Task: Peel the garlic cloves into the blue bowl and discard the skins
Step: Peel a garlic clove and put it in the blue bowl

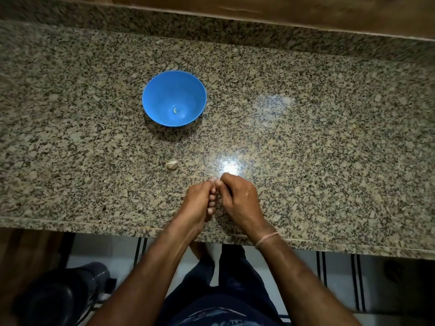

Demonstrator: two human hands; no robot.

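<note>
A blue bowl (174, 98) stands on the granite counter (306, 137), left of the middle, with one small pale peeled clove (175, 110) at its bottom. A small pale lump of garlic or skin (171, 164) lies on the counter between the bowl and my hands. My left hand (200, 201) and my right hand (237, 196) meet near the front edge, fingers curled, thumbs and fingertips pinching a tiny pale garlic piece (214, 180) between them. Most of that piece is hidden by my fingers.
The counter's front edge (117, 225) runs just under my wrists. A raised granite ledge and wooden wall close the back. Below the edge are a dark round container (61, 295) at the left and a tiled floor.
</note>
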